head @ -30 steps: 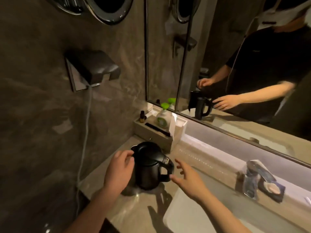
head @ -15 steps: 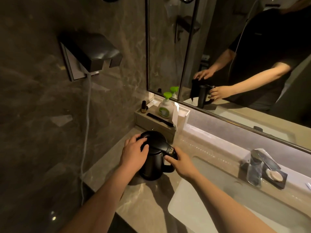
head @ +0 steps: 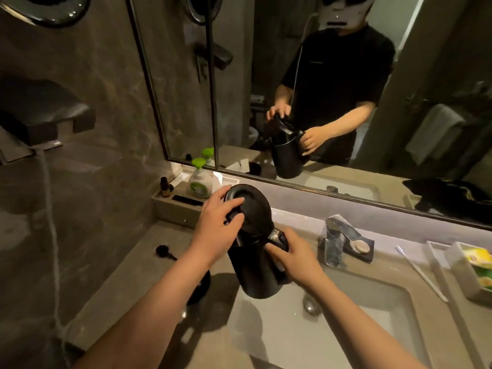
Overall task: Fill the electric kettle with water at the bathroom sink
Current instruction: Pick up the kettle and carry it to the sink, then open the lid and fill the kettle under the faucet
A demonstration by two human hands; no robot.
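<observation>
Head view: black electric kettle (head: 255, 272) held up over the left edge of the sink basin (head: 292, 336), lid (head: 249, 209) swung up and open. Right hand (head: 295, 258) wrapped around the kettle handle, fingers curled tight. Left hand (head: 217, 227) on the raised lid, fingers spread across its inner face and rim. Round kettle base (head: 199, 286) sits on the counter (head: 138, 278) just left of the basin, half hidden by the left forearm. Chrome faucet (head: 336, 235) at the basin's back edge, right of the kettle, apart from it. Soap dish (head: 359, 247) touching the faucet's right side. Back-left corner: amenity tray (head: 175, 209) with green-capped pump bottle (head: 199, 179) and small dark bottle (head: 165, 186). Toothbrush (head: 423, 274) and tea-bag box (head: 476, 270) at right edge. White cord (head: 52, 235) runs down the wall.
</observation>
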